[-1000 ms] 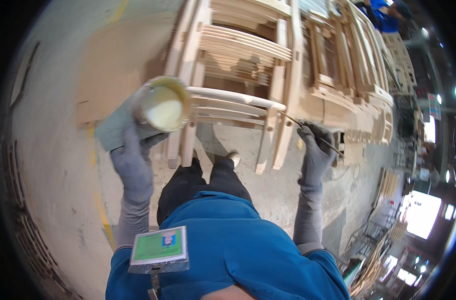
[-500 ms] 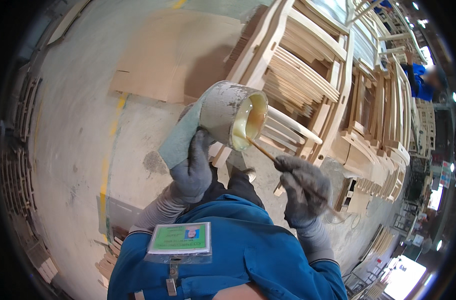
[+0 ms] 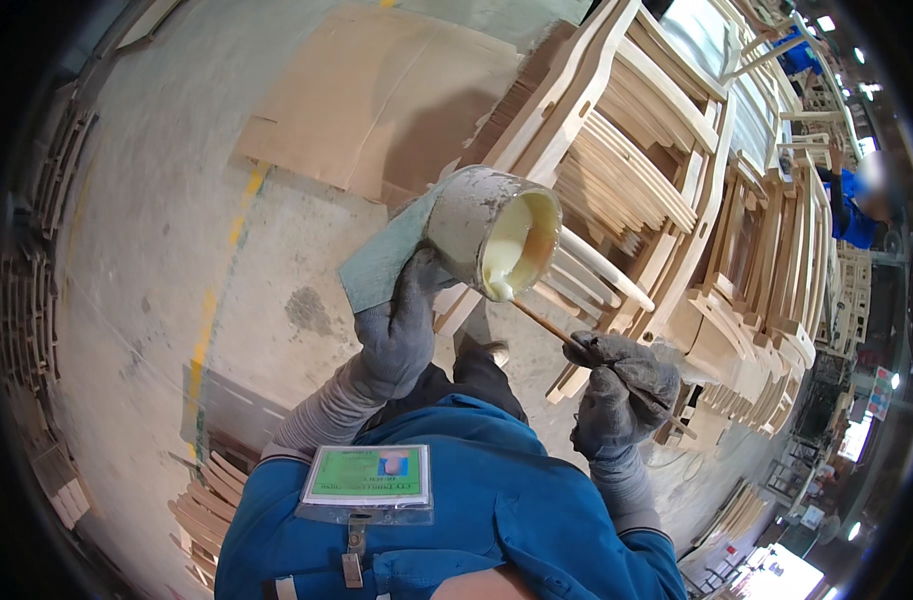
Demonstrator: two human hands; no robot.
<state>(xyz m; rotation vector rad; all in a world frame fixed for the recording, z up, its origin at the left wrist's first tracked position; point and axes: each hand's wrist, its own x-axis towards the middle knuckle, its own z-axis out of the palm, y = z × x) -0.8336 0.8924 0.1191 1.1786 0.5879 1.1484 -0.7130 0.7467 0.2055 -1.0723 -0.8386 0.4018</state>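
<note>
My left hand [image 3: 400, 330], in a grey glove, is closed on a worn, whitish round can [image 3: 463, 222] held tilted, its mouth facing right. Creamy, pale yellow stuff [image 3: 507, 245] coats the inside and gathers at the lower lip. A flat, pale green piece [image 3: 384, 262] lies along the can's left side, next to the same hand; how it is held is hidden. In my right hand [image 3: 626, 388], also gloved, is a thin wooden stick [image 3: 546, 322]. Its far end is at the can's lower rim, touching or very near the creamy stuff.
Pale wooden frames and bundled slats [image 3: 616, 165] are stacked just beyond the can, to the right. A brown cardboard sheet [image 3: 356, 95] lies on the concrete floor [image 3: 156, 230]. More slats [image 3: 211, 510] stand at lower left. A person in blue [image 3: 856, 205] is at the far right.
The stick's end has come from inside the can's mouth to its lower rim. In the picture, the can and both hands sit slightly farther right, as the view has also shifted.
</note>
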